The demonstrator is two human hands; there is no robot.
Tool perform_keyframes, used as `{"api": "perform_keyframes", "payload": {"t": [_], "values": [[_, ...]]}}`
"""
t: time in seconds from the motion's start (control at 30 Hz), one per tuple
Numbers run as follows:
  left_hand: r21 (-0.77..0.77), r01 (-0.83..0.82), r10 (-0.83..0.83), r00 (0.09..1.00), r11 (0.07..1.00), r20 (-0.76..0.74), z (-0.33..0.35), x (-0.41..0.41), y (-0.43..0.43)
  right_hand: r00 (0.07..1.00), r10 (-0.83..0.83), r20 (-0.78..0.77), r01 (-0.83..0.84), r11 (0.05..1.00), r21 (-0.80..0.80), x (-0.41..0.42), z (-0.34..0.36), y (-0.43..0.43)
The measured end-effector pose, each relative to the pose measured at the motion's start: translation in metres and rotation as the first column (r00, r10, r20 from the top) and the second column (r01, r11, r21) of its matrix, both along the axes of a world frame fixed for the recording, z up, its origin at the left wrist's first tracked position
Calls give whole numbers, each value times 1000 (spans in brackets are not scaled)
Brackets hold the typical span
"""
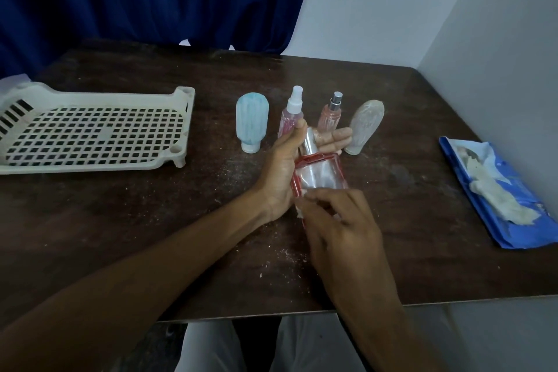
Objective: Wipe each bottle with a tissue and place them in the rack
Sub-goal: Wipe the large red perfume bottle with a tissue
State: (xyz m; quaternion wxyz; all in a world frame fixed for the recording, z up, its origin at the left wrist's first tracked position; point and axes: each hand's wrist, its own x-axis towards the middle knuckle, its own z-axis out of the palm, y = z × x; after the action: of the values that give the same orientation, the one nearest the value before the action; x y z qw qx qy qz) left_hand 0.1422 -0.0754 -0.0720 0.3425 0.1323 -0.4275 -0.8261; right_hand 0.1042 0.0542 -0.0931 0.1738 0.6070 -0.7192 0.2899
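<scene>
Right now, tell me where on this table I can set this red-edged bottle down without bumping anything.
Bare table lies between the rack and the blue squeeze bottle, and between the clear squeeze bottle and the tissue pack. The rack's grid floor is bare. Crowded: the standing row between those two bottles, behind the left hand.

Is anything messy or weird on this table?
Yes. The blue tissue pack on the right is torn open with crumpled tissue lying on it, and white crumbs speckle the dark table.
</scene>
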Motion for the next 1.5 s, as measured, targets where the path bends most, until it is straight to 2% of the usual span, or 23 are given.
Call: {"api": "perform_keyframes", "payload": {"t": [0.1, 0.3, 0.4, 0.5, 0.6, 0.8, 0.97, 1.17, 1.33, 1.5], "values": [[-22, -21, 22, 1000, 1000, 21, 0, 0, 1, 999, -27, 44, 30, 998, -53, -2, 1, 2], [-37, -36, 37, 999, 999, 27, 0, -1, 1, 999, 3, 44, -2, 1000, -21, 9, -11, 10], [-53, -41, 43, 999, 998, 33, -1, -1, 2, 997, -41, 65, 45, 997, -56, 4, -8, 11], [-48, -30, 33, 998, 998, 50, 0, 0, 1, 997, -65, 28, 66, 998, -16, 10, -5, 2], [-36, -24, 26, 998, 999, 59, -2, 1, -1, 999, -39, -5, 39, 998, 39, 13, -8, 3], [-48, -53, 56, 997, 997, 59, -3, -1, 0, 999, -48, 5, 48, 999, -20, 4, -3, 7], [-63, -63, 65, 997, 996, 38, -2, 0, -2, 999, 10, 30, -11, 1000, 21, 14, -11, 8], [-53, -54, 57, 998, 997, 42, -3, 0, -3, 993, -96, 62, 99, 994, -54, -1, -7, 14], [-47, -46, 47, 998, 998, 29, -3, 1, -5, 998, -16, 68, 20, 998, -55, 3, -14, 19], [-64, -43, 45, 998, 997, 43, -2, 0, -4, 985, -96, 141, 111, 989, -101, -11, -9, 20]]}}
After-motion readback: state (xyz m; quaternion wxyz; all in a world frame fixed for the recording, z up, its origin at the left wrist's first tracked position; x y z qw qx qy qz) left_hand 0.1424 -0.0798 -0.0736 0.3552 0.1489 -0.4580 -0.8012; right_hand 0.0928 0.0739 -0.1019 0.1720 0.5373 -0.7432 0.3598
